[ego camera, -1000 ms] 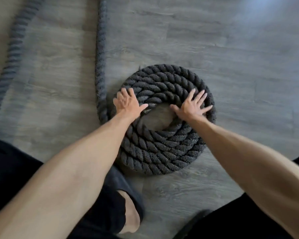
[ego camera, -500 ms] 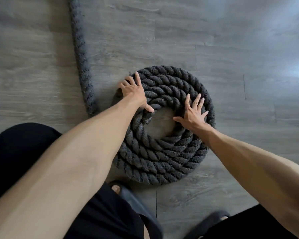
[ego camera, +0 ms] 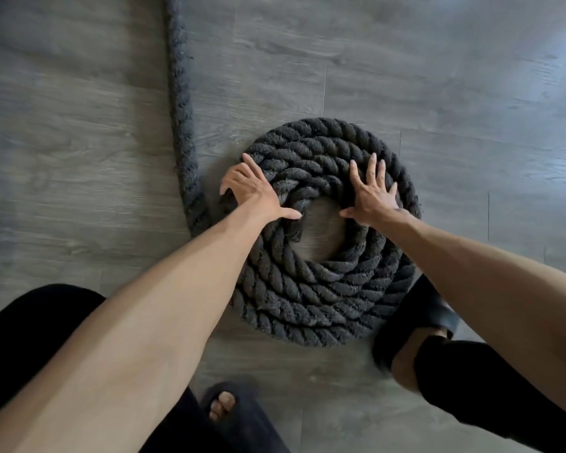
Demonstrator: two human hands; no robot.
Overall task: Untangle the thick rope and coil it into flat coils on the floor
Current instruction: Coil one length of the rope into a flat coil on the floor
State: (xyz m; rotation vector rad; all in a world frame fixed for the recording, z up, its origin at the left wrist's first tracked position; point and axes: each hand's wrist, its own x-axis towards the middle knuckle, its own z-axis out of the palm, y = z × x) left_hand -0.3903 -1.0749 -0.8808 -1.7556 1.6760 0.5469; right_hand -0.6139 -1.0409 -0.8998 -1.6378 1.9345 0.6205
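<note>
A thick dark grey rope lies wound into a flat round coil point(ego camera: 317, 289) on the floor, with bare floor showing in its middle hole. My left hand point(ego camera: 254, 191) presses flat on the coil's left side, fingers spread, thumb at the inner edge. On the coil's right inner turns my right hand point(ego camera: 371, 197) lies flat, fingers straight and apart. The rope's loose tail point(ego camera: 182, 109) runs from the coil's left side up and out of the top of the frame.
Grey wood-look floor planks point(ego camera: 438, 76) surround the coil. My right foot in a black slipper point(ego camera: 419, 317) touches the coil's lower right edge. My left foot in a black slipper point(ego camera: 223, 403) stands below the coil. Black trousers fill the bottom corners.
Both hands have shifted round on the coil, the right one sliding toward its upper right turns. My right foot has come up against the coil's lower right edge. The loose tail now lies closer.
</note>
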